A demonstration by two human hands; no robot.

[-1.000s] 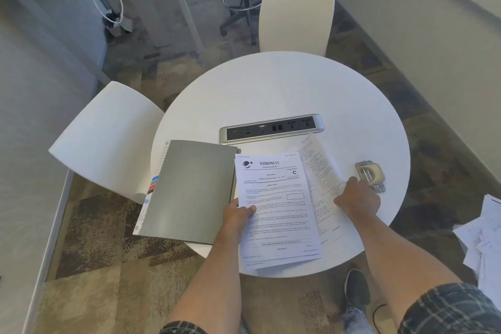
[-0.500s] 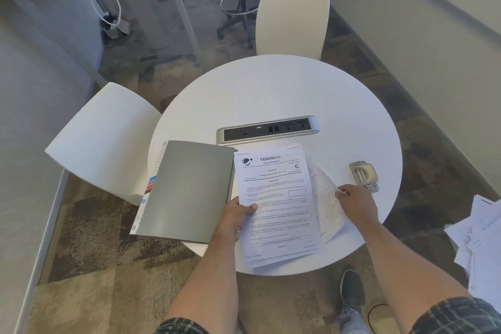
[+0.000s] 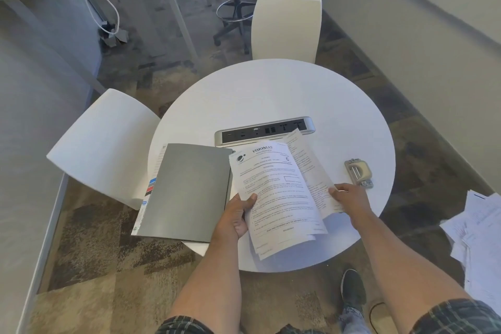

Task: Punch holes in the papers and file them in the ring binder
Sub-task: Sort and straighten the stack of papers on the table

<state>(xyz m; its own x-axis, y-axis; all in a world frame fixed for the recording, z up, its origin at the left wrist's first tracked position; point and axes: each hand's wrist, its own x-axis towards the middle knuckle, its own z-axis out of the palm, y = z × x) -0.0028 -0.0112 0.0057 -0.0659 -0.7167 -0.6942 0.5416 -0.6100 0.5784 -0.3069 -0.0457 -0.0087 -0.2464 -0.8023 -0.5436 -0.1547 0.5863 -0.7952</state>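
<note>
Gathering a loose sheaf of papers [image 3: 276,192] above the round white surface [image 3: 271,95], left hand [image 3: 238,214] pinching the near left edge, right hand [image 3: 349,198] gripping the fanned sheets at the right. Lying shut just to the left, the grey ring binder [image 3: 187,192], overhanging the rim; resting unused just beyond the right hand, the hole punch [image 3: 357,172]. Risking, by appearance, sheets sliding out of a misaligned stack, giving crooked holes. Also risking a nudged binder tipping off toward the floor, or papers fouling the socket strip [image 3: 264,131].
</note>
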